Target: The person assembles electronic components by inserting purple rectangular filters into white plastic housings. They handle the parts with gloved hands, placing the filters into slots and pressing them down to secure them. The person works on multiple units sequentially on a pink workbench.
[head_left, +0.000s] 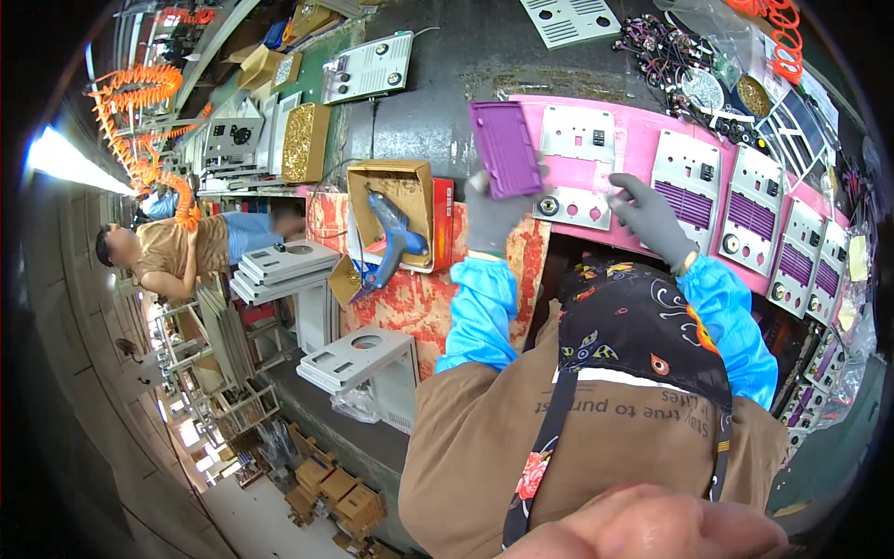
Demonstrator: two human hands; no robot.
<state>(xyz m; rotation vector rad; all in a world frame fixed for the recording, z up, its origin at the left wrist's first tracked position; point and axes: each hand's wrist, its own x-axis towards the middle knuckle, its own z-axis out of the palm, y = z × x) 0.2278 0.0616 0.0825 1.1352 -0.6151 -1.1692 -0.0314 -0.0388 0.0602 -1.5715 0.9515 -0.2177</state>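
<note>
My left hand (494, 222), gloved in grey, is closed on a purple plastic slatted panel (506, 151) and holds it up at a tilt. Just right of it lies a light metal faceplate (575, 133) with cut-outs, a black switch and a round knob. That faceplate rests on a pink mat (640, 121), whose pink shows through its middle opening. Over its right edge hovers my right hand (655, 222), also in a grey glove, fingers apart with nothing visible between them. Further right stands a row of similar faceplates (686, 158) with purple slatted panels fitted.
A blue glue gun (396, 238) leans in an open cardboard box (358, 182) on the left. Grey metal housings (349, 359) are stacked nearby. Tangled wires (656, 51) and bowls of small parts (700, 90) lie at the back right. A person (182, 252) is at far left.
</note>
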